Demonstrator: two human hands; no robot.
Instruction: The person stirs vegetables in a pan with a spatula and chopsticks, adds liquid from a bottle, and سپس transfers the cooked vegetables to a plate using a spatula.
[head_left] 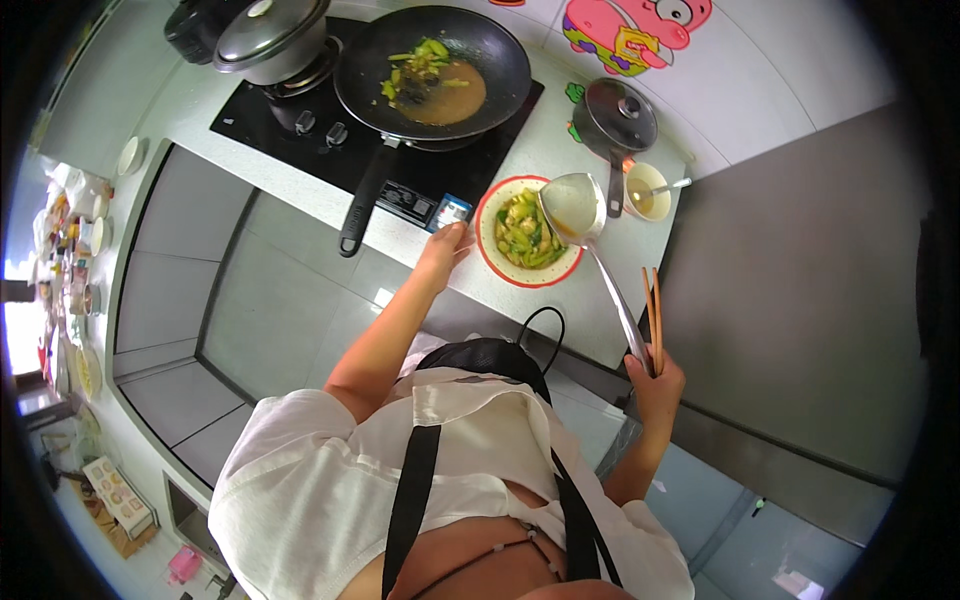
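Note:
My right hand (pixel 655 385) grips a long metal ladle (pixel 575 205) together with a pair of wooden chopsticks (pixel 653 315). The ladle's bowl holds brown sauce and hovers over a red-rimmed plate (pixel 492 256) of green vegetables on the white counter. My left hand (pixel 445 248) rests on the counter edge, touching the plate's left side, fingers spread. Further back, a black wok (pixel 432 70) with brown sauce and a few greens sits on a black cooktop (pixel 300 125), its handle pointing toward me.
A grey lidded pot (pixel 272 38) stands on the left burner. A small black pan with a glass lid (pixel 620 115) and a cream bowl with a spoon (pixel 647 190) sit right of the plate. Grey cabinet fronts (pixel 780 290) lie to the right.

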